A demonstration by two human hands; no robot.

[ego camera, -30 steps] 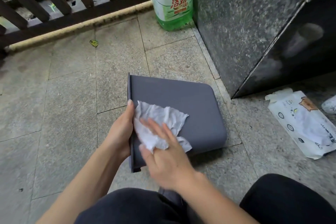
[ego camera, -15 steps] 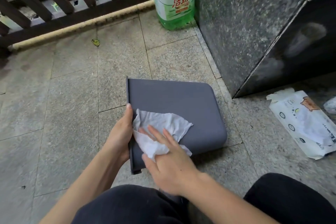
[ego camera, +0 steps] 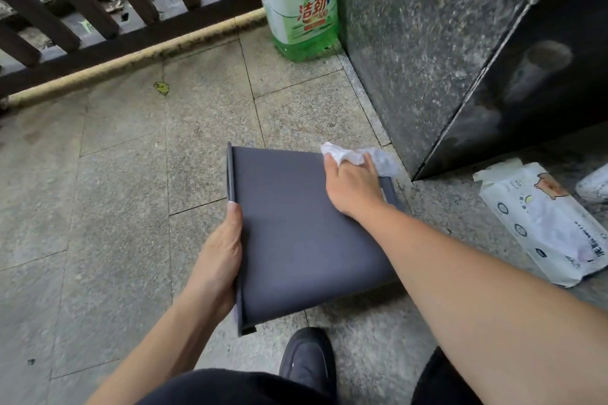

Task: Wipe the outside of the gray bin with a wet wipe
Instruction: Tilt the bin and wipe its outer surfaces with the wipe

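Observation:
The gray bin (ego camera: pixel 296 240) lies on its side on the stone floor, a broad flat wall facing up and its rim at the left. My left hand (ego camera: pixel 220 256) grips that rim edge at the near left. My right hand (ego camera: pixel 352 184) presses a crumpled white wet wipe (ego camera: pixel 362 156) onto the bin's far right corner, near its base. The wipe sticks out past my fingers toward the dark stone wall.
A green detergent bottle (ego camera: pixel 297 0) stands at the back beside a dark granite wall (ego camera: pixel 427 52). A pack of wet wipes (ego camera: pixel 546 223) lies on the floor to the right. A dark railing (ego camera: pixel 98 10) runs along the back. My shoe (ego camera: pixel 307 362) is just below the bin.
My right hand has swept the wipe from the near left part of the bin's wall to its far right corner. My left hand keeps hold of the rim.

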